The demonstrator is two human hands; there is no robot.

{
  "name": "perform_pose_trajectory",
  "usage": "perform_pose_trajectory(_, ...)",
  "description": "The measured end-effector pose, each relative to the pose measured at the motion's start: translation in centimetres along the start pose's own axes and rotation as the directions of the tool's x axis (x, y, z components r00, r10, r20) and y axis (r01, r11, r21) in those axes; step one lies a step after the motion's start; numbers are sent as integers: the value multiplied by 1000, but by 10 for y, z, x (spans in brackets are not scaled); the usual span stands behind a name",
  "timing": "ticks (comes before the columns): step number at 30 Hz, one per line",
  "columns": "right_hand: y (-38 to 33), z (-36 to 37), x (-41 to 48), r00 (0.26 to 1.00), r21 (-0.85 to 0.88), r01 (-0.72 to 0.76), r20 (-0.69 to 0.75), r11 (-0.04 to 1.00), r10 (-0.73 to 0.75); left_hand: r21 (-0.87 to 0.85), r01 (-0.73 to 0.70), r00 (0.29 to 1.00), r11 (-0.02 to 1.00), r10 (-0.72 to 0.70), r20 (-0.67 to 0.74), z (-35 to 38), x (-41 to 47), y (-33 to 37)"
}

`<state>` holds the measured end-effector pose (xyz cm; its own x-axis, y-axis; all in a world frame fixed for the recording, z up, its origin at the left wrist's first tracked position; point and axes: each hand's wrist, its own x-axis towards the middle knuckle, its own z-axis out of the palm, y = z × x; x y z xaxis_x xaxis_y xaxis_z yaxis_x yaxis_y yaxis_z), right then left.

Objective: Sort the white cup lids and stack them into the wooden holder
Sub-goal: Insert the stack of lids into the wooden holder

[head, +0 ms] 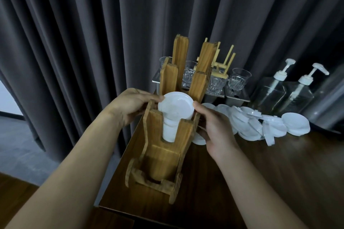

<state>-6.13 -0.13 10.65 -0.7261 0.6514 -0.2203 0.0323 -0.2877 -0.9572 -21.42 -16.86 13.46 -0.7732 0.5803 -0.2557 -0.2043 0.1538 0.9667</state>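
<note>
I am looking down on the wooden holder [165,154], which is standing at the left end of the dark wooden table [270,176]. A column of white lids [169,130] is sitting inside the holder's middle slot, showing through the U-shaped cutout in its front board.

The top lid [176,107] is lying slightly tilted on that column, level with the uprights. The left hand [128,106] is pinching its left rim between thumb and fingertips. The right hand [214,126] is gripping the opposite rim, with its thumb on the edge and its other fingers curling in beside the holder's right wall. One more lid [198,139] is lying under that hand; I cannot tell whether the fingers are touching it.

The loose lids [260,124] are spreading in an overlapping heap on the table to the right of the holder. Behind them, clear glasses [239,79] are standing on metal trays [236,96]. Two clear pump bottles [273,91] are standing further right, and I cannot tell what they are holding. A dark curtain [83,42] is hanging behind everything.
</note>
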Motion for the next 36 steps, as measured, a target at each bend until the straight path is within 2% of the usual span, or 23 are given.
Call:
perform_pose_trajectory(12, 8, 0, -3, 998, 20, 56, -13, 998, -55, -24, 6, 1000, 1000, -6, 17, -4, 4, -12)
perform_pose_trajectory(19, 2, -2, -3, 998, 15, 61, -26, 998, -61, 125, -45, 998, 991, 49, -30, 1, -10, 3)
perform_pose_trajectory(24, -8, -16, -8, 993, -8, 119, -20, 993, -119, 230, -227, 955, 946, 262, -136, 8, -32, 25)
perform_pose_trajectory(27, -22, -31, -12, 983, -40, 183, 5, 982, -183, 318, -318, 916, 893, 376, -141, 21, -48, 36)
perform_pose_trajectory(30, -40, -49, -17, 968, -56, 251, 21, 966, -250, 343, -384, 887, 857, 446, -122, 42, -61, 45)
perform_pose_trajectory(36, -65, -93, -21, 918, -126, 394, 5, 910, -397, 344, -473, 866, 811, 500, 10, 118, -65, 49)
